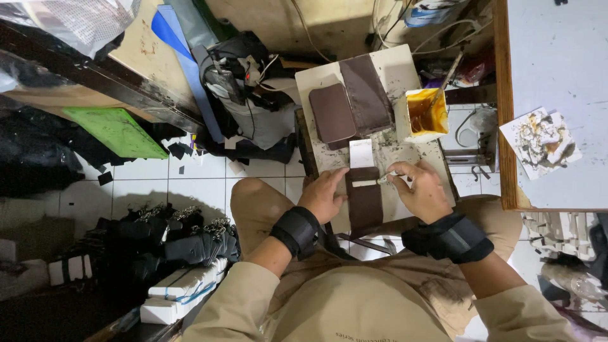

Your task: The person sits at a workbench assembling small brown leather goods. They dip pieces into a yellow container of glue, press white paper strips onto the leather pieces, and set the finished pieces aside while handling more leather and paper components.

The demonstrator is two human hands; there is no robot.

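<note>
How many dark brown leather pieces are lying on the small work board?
3. One brown piece lies under both hands, nearest the person. A rounded piece lies at the far left of the board, a longer folded piece beside it. More may be hidden beneath.

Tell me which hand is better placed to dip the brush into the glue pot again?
The right hand. It holds the brush, and the glue pot stands on its side of the board. The left hand presses flat on the brown strip.

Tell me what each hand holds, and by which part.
Left hand presses the brown strip at its left edge. Right hand pinches a thin tool by its end.
</note>
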